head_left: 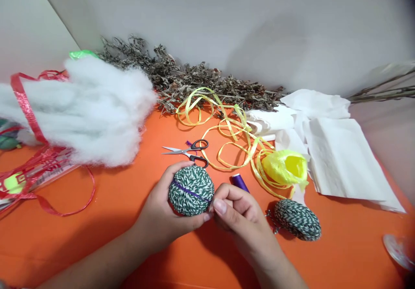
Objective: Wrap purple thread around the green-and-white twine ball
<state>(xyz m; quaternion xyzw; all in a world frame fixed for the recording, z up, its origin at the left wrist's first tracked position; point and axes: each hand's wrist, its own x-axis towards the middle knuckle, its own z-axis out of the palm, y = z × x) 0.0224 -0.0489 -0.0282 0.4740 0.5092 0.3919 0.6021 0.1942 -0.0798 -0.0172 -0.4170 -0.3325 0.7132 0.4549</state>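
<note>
My left hand (162, 202) is wrapped round a round green-and-white yarn ball (191, 189), thumb below it and fingers over its far side. A dark purple thread (188, 188) crosses the ball's face and runs toward the right edge. There my right hand (238, 213) pinches with thumb and forefinger, close against the ball; the thread's end is hidden by the fingertips. Just beyond the hands lie black-handled scissors (188, 151), blades apart and pointing left. A purple thread spool (240, 182) rests behind my right hand.
A second yarn ball (297, 220) sits at the right. Behind it are a yellow ribbon roll (285, 168) with loose loops and white paper sheets (343, 157). White stuffing (97, 112) and red ribbon (42, 161) occupy the left. Dried plant stalks (194, 79) line the wall.
</note>
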